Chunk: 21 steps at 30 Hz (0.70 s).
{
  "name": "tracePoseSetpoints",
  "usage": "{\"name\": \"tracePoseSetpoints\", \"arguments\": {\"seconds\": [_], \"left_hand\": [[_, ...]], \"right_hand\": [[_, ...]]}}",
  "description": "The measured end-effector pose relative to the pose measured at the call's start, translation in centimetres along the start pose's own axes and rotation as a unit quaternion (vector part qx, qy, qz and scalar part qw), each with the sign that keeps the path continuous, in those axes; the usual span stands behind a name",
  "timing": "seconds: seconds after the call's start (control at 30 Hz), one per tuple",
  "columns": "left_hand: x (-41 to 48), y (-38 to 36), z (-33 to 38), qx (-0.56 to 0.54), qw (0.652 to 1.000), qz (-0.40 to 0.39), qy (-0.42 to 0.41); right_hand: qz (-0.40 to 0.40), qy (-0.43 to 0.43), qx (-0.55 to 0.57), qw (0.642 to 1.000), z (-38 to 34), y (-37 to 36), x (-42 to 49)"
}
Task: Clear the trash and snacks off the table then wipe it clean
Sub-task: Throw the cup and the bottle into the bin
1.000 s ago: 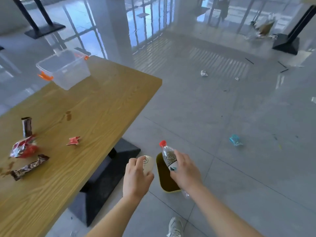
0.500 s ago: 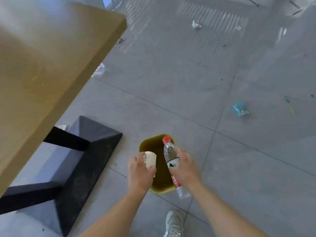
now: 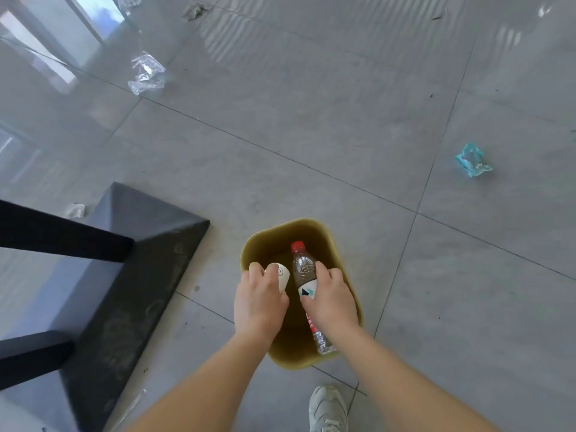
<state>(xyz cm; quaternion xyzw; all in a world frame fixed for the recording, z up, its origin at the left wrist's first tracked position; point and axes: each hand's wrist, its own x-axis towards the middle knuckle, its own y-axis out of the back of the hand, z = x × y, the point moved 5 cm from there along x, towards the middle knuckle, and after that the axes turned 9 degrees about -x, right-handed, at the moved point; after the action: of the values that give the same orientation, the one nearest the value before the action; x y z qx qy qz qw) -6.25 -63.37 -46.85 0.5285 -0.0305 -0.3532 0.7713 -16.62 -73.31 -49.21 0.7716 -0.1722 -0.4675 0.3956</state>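
Observation:
A yellow-green waste bin (image 3: 324, 235) stands on the grey tiled floor in front of me. My left hand (image 3: 258, 304) grips a white paper cup (image 3: 282, 275) over the bin's left side. My right hand (image 3: 332, 302) grips a clear plastic bottle (image 3: 304, 269) with a red cap, lying slanted over the bin's opening; its base pokes out below my wrist. The table top is out of view.
The table's black base (image 3: 124, 275) and legs sit to the left of the bin. A clear plastic wrapper (image 3: 146, 73), a teal wrapper (image 3: 472, 160) and small scraps lie on the floor. My shoe (image 3: 327, 406) is just behind the bin.
The view has tilted down from the table to the floor and bin. Both hands have lowered the cup and the bottle closer over the bin's opening.

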Motion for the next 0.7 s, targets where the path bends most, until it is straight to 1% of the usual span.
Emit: {"name": "tracePoseSetpoints", "arguments": {"seconds": [0.1, 0.23, 0.4, 0.5, 0.7], "left_hand": [[0.7, -1.0, 0.3, 0.022, 1.000, -0.006, -0.018], [1.5, -1.7, 0.6, 0.046, 0.998, -0.004, -0.050], [1.6, -1.7, 0.4, 0.052, 0.996, 0.015, -0.073], [1.3, -1.8, 0.2, 0.091, 0.991, 0.019, -0.098], [1.0, -1.5, -0.8, 0.142, 0.983, 0.009, -0.115]], "right_hand": [[-0.006, 0.001, -0.009, 1.000, 0.0, -0.5, 0.9], [0.014, -0.003, -0.021, 1.000, 0.3, -0.6, 1.7], [0.044, 0.019, -0.030, 0.998, 0.3, -0.6, 1.9], [0.053, 0.038, -0.044, 0.997, -0.1, -0.7, 1.5], [0.064, 0.077, -0.072, 0.992, -1.0, 0.0, 1.0]]}}
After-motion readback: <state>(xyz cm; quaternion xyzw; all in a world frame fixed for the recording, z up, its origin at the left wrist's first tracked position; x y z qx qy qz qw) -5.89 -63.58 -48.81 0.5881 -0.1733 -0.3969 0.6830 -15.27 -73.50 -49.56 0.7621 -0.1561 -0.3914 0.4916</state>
